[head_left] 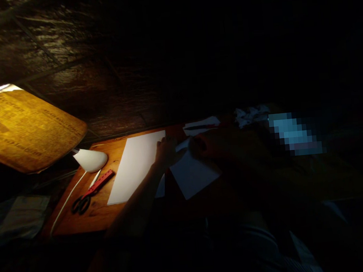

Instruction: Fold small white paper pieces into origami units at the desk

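A white sheet of paper (195, 175) lies slanted between my hands, its upper part bent or folded over. My left hand (166, 151) grips its upper left edge, with the thumb pointing across the paper. Curled at the sheet's top right is my right hand (205, 144), closed on the paper; deep shadow hides most of its fingers. Left of my left hand, a larger stack of white paper (133, 165) rests on the wooden table (81, 223), partly covered by my forearm.
A lamp (31, 128) with a yellow shade and white base stands at the left. Near it lie black-handled scissors (82, 203) and a red perforated strip (101, 182). Behind my hands are paper pieces (200, 131). Crumpled material (251, 115) and a blurred bright screen (295, 134) are rightward.
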`<action>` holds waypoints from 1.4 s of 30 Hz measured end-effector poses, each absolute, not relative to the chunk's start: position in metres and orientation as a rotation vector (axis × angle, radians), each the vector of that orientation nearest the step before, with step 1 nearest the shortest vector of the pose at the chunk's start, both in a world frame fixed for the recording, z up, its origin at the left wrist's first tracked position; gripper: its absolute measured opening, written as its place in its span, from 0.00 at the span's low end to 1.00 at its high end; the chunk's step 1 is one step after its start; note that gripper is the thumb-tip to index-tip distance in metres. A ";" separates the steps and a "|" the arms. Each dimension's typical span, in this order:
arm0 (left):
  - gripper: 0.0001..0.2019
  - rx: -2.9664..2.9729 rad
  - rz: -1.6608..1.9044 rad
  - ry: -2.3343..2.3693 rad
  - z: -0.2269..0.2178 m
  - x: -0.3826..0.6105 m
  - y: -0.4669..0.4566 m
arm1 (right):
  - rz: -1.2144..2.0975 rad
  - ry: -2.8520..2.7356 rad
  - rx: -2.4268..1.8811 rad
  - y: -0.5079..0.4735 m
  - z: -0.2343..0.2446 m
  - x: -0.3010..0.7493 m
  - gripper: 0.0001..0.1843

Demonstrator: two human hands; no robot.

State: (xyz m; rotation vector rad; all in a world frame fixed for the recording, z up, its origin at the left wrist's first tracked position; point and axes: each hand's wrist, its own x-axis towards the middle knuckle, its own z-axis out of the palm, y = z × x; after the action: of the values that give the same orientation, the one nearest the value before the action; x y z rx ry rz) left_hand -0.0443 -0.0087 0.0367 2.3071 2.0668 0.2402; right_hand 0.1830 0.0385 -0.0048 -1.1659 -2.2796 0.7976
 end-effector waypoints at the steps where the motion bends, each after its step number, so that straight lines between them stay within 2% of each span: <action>1: 0.15 2.308 0.292 2.041 0.035 -0.044 -0.009 | 0.793 -2.271 -1.174 0.038 -0.004 0.183 0.35; 6: 0.11 2.328 0.434 1.881 0.028 -0.043 -0.007 | 0.734 -2.267 -1.239 0.036 0.002 0.181 0.29; 12: 0.19 2.398 0.455 1.847 0.019 -0.047 -0.005 | 0.616 -2.392 -1.258 0.028 0.021 0.181 0.18; 19: 0.17 2.405 0.454 1.843 0.014 -0.045 -0.002 | 0.522 -2.426 -1.328 0.019 0.041 0.183 0.18; 24: 0.12 2.414 0.527 1.820 0.017 -0.042 -0.003 | 0.515 -2.399 -1.393 0.021 0.036 0.181 0.22; 33: 0.05 2.389 0.539 1.787 0.026 -0.041 -0.007 | 0.492 -2.405 -1.423 0.020 0.038 0.181 0.17; 42: 0.05 2.404 0.545 1.665 0.030 -0.040 -0.014 | 0.538 -2.388 -1.402 0.013 0.052 0.183 0.12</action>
State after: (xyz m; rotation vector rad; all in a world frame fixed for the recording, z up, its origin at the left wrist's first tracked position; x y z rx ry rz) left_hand -0.0395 -0.0137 0.0299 2.4039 1.6654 0.5452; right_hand 0.1826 0.0125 0.0523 -1.4024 -2.3878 0.5383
